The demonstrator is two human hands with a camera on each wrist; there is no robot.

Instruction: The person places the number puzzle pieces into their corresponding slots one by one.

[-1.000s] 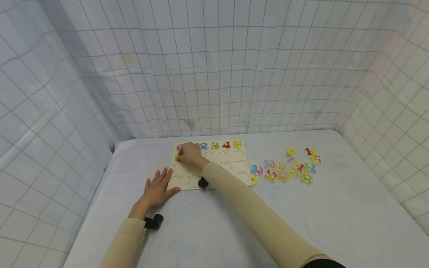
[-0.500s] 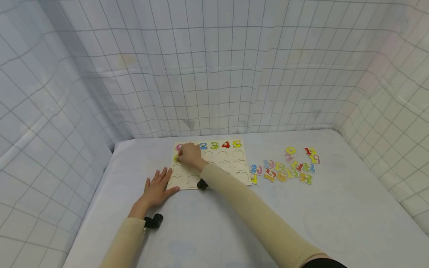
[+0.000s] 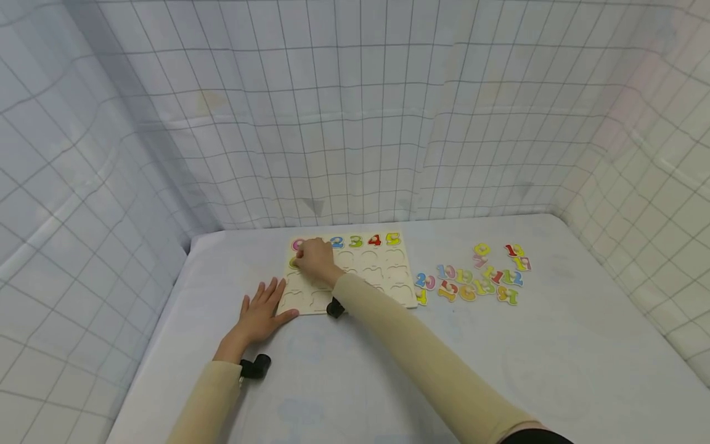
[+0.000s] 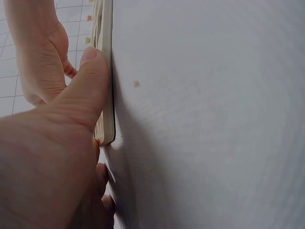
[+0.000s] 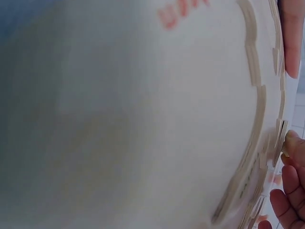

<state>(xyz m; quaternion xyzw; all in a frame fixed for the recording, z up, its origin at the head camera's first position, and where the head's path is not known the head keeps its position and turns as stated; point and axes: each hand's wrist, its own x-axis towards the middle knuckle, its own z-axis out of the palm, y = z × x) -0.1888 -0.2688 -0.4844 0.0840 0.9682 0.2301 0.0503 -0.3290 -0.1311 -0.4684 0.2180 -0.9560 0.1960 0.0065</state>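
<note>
A pale wooden number puzzle board (image 3: 338,301) lies on the white table. Its top row shows a pink 0 (image 3: 297,245), then a blue 2, green 3, red 4 and yellow 5; my right hand (image 3: 316,258) hides the spot after the 0. That hand pinches a yellow-green number piece (image 3: 293,263) at the left end of the second row, its figure mostly covered. In the right wrist view, the thumb and a finger (image 5: 290,143) meet at a small knob. My left hand (image 3: 261,314) lies with fingers spread at the board's lower left corner, its thumb (image 4: 88,78) on the edge.
Right of the board, several loose number pieces (image 3: 468,293) lie scattered, some overlapping. A blue-and-pink 20 (image 3: 425,282) and a yellow piece (image 3: 421,297) sit close against the board's right edge. Gridded white curtains (image 3: 366,123) enclose the table's back and sides.
Almost nothing differs. My right hand stays over the left end of the second row, shifting only slightly, and my left hand keeps its place.
</note>
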